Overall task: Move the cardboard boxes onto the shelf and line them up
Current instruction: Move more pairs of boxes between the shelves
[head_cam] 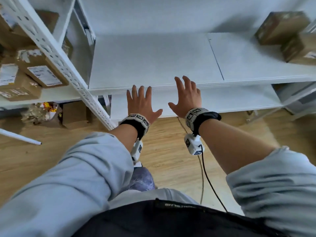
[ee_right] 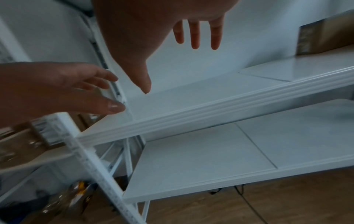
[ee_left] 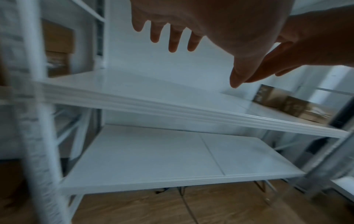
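Note:
A white shelf board (head_cam: 153,62) (ee_left: 153,97) (ee_right: 220,97) lies in front of me, bare across its middle. Two cardboard boxes (head_cam: 289,36) (ee_left: 291,106) stand at its far right end; one box (ee_right: 325,37) shows in the right wrist view. More labelled cardboard boxes (head_cam: 34,71) crowd the neighbouring rack on the left. My left hand (head_cam: 142,100) (ee_left: 201,22) hovers with fingers spread at the shelf's front edge and holds nothing. Beside it my right hand (head_cam: 186,94) (ee_right: 172,22) is spread the same way, just over the edge, also empty.
A perforated white upright post (head_cam: 56,59) slants between the two racks. A lower shelf board (head_cam: 222,100) sits under the first. Cardboard and a plastic bag (head_cam: 44,110) lie on the wooden floor (head_cam: 171,159) at the left. A black cable (head_cam: 210,182) hangs from my right wrist.

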A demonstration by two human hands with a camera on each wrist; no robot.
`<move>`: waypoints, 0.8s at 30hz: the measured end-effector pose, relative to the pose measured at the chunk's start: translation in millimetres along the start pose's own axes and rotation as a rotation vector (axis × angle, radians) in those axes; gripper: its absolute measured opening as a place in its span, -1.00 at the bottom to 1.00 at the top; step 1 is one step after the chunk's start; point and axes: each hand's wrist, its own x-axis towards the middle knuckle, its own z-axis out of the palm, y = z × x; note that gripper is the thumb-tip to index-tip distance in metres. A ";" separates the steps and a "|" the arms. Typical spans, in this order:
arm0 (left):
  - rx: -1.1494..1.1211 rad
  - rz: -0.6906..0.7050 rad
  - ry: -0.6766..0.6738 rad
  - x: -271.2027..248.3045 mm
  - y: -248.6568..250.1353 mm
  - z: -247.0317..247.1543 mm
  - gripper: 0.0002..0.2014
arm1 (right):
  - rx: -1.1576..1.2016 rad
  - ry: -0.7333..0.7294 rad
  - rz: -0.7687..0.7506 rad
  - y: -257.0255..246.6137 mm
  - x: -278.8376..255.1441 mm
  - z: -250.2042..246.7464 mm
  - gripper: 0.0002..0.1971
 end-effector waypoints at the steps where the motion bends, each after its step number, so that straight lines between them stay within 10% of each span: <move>1: -0.006 0.031 0.009 6.6 14.3 -2.0 -0.04 | 0.000 0.013 0.030 15.2 -1.4 -4.0 -0.03; 24: -0.084 0.518 0.085 259.6 333.6 -27.6 -0.04 | -0.035 0.113 0.593 333.6 98.3 -67.9 -0.06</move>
